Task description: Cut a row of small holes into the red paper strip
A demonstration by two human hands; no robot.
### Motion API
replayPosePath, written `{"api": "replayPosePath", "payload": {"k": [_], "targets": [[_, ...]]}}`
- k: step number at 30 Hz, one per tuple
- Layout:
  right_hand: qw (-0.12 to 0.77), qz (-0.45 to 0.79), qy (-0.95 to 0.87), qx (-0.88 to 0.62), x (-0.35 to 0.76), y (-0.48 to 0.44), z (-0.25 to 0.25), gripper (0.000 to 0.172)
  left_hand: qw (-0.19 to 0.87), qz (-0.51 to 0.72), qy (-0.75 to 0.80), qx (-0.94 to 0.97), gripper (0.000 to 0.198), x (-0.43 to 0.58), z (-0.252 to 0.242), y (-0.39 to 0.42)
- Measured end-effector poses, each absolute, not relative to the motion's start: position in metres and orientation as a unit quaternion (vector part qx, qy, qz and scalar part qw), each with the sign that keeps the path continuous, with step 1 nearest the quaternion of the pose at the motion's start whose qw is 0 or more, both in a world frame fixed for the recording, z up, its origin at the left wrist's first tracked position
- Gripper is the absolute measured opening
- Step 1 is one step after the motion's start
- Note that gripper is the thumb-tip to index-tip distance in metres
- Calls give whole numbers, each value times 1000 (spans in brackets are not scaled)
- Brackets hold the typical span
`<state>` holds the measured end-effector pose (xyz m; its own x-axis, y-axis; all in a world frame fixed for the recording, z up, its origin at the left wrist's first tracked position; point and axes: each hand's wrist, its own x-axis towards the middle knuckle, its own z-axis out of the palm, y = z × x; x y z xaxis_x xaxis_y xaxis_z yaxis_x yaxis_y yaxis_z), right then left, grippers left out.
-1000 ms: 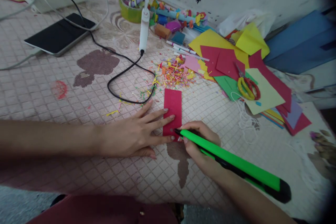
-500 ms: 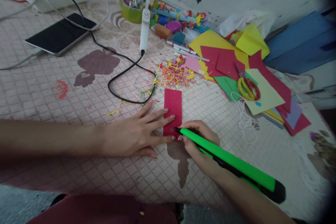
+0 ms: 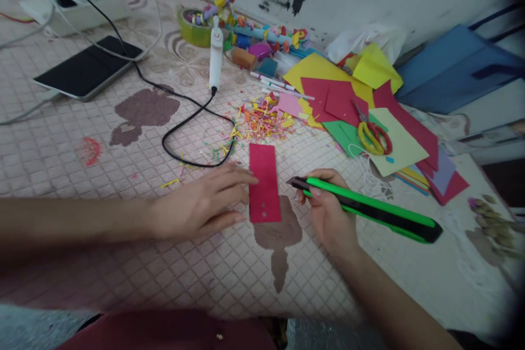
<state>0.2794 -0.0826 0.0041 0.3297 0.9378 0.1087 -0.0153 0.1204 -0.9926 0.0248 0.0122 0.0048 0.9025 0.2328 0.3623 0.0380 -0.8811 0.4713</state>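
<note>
A red paper strip (image 3: pixel 263 180) lies on the patterned tablecloth, with two small round marks near its lower end. At its left edge is my left hand (image 3: pixel 205 197), fingers stretched out, one fingertip reaching over the strip. To the right, my right hand (image 3: pixel 330 213) grips a green and black utility knife (image 3: pixel 373 205). The knife's tip points left towards the strip and is apart from it. Beyond the strip lies a heap of coloured paper scraps (image 3: pixel 266 119).
A white glue gun (image 3: pixel 216 54) stands behind with its black cable looping near my left hand. Coloured papers (image 3: pixel 334 101) and yellow-and-red scissors (image 3: pixel 371 136) lie at the right. A tablet (image 3: pixel 88 67), a power strip (image 3: pixel 77 17) and green tape (image 3: pixel 194 33) sit farther back.
My right hand has lifted the knife off the strip and moved it right, turning it flatter. My left hand has drawn back left, uncovering most of the strip. The view has shifted slightly.
</note>
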Motion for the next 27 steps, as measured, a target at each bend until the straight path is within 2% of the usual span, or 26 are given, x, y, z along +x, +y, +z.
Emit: {"api": "replayPosePath", "payload": {"k": [3,8,18,27], "targets": [[615,405,-394,-550,282,-74,3,12,264,253,110,924,18,26,8,15],[608,448,-340,-560,282,-68,0,11,268,243,89,928,17,25,10,17],[587,452,-378,-555,280,-67,-4,9,271,230,64,932,17,22,10,17],[592,452,-382,-547,288,-59,-11,11,237,240,65,939,35,24,7,14]]}}
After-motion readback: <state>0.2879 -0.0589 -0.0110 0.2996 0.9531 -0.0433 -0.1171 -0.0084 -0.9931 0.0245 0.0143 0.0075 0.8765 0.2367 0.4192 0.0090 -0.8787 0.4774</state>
